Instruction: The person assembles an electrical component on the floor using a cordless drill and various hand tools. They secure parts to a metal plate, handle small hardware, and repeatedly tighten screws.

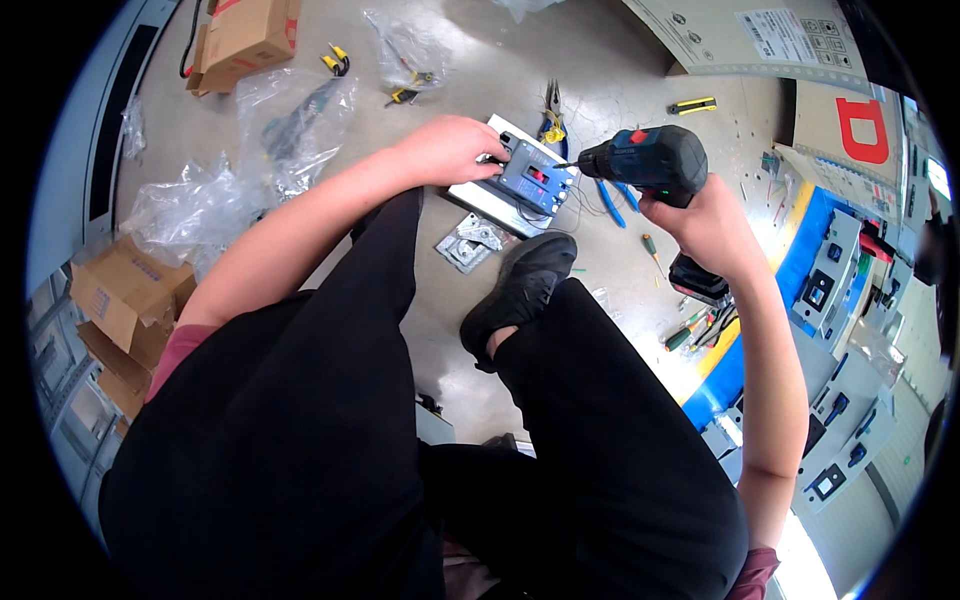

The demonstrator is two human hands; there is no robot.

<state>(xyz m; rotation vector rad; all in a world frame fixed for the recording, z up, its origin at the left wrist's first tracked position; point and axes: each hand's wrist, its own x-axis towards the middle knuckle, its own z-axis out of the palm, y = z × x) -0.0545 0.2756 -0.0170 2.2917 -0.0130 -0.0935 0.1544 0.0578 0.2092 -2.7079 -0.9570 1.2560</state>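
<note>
A blue-grey moulded-case circuit breaker (530,182) with a small red switch lies on a white panel (512,220) on the floor. My left hand (458,152) grips the breaker's left end, its fingers bent at the edge; the fingertips are partly hidden. In my right hand (712,228) is a dark blue cordless drill (650,160), held by its handle. Its bit points left, close to the breaker's right end; whether it touches a screw I cannot tell. Thin wires trail beside that end.
Pliers (553,112), blue-handled cutters (620,203), a screwdriver (652,252) and a yellow utility knife (692,105) lie around. A metal bracket (470,243) is near my shoe (520,290). Plastic bags (195,205) and cardboard boxes (250,40) stand left; grey panels (830,270) right.
</note>
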